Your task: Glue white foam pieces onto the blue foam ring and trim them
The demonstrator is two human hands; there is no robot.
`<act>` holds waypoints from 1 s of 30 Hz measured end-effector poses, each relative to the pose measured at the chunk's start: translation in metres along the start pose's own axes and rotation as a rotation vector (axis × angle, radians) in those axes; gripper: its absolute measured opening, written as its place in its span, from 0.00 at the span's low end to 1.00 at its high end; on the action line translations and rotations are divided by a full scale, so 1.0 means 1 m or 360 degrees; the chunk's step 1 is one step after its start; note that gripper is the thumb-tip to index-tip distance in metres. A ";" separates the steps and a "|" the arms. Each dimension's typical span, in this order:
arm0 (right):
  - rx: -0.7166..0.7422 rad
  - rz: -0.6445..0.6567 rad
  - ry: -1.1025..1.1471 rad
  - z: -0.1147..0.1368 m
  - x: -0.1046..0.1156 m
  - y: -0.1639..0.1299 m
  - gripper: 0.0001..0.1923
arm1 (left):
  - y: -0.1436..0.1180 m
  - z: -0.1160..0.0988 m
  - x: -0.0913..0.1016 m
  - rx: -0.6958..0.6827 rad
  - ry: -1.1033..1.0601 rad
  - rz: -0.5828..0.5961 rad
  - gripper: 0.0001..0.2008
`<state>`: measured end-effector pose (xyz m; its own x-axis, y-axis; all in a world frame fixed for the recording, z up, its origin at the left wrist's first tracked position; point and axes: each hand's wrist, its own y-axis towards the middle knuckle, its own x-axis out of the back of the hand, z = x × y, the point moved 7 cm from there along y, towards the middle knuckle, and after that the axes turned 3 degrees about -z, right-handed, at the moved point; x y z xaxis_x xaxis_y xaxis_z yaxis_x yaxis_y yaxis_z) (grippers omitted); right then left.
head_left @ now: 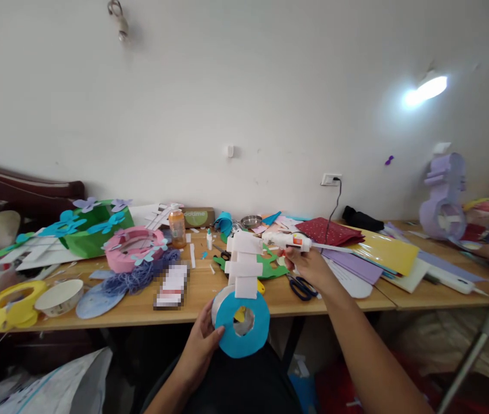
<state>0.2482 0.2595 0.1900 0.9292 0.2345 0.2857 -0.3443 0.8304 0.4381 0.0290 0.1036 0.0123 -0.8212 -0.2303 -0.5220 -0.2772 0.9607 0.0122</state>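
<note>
From the head view, the blue-and-white paper craft [259, 335] is held over the lap at the table [227, 315] edge. Its blue ring face is in place and white paper strips [244, 269] run up from it; these show no blue covering, so assembly looks partway. The left hand [203, 333] pinches the ring's edge, thumb on the face. The right hand [307, 263] grasps a glue gun [285, 240], nozzle toward the strips; contact is unclear.

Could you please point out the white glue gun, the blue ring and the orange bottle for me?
White glue gun [281, 240]: head view, on the side of its body.
Blue ring [243, 347]: head view, on its lower band, below the hole.
Orange bottle [177, 228]: head view, mid-body.
</note>
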 end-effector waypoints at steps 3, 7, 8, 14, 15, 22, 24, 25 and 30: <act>-0.0024 -0.0007 -0.0059 0.003 -0.002 -0.002 0.29 | 0.001 0.000 0.002 -0.0030 0.0021 -0.0010 0.36; -0.0009 -0.0128 -0.0278 0.007 0.002 -0.002 0.26 | 0.003 0.002 0.002 -0.0063 0.0042 0.0007 0.36; 0.0019 -0.0157 -0.0299 0.009 0.003 -0.002 0.26 | 0.003 0.003 0.003 -0.0067 0.0051 0.0008 0.36; 0.0187 -0.0141 -0.0370 0.017 0.008 -0.001 0.24 | 0.004 0.006 0.007 -0.0100 0.0096 0.0031 0.37; 0.0211 -0.0149 -0.0411 0.017 0.010 -0.001 0.24 | 0.004 0.006 0.008 -0.0101 0.0104 0.0028 0.38; 0.0211 -0.0181 -0.0641 0.007 0.019 -0.001 0.29 | 0.005 0.009 0.010 -0.0106 0.0113 0.0027 0.38; 0.0187 -0.0188 -0.0680 0.006 0.020 -0.001 0.29 | 0.006 0.010 0.011 -0.0110 0.0111 0.0015 0.39; 0.0178 -0.0189 -0.0692 0.006 0.021 -0.001 0.29 | 0.006 0.010 0.012 -0.0110 0.0112 0.0011 0.39; 0.0177 -0.0164 -0.0693 0.009 0.021 -0.002 0.30 | 0.006 0.010 0.012 -0.0110 0.0132 0.0029 0.39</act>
<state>0.2676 0.2580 0.2028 0.8246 -0.1003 0.5568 -0.2875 0.7733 0.5651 0.0224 0.1082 -0.0019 -0.8642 -0.2279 -0.4487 -0.2935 0.9525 0.0814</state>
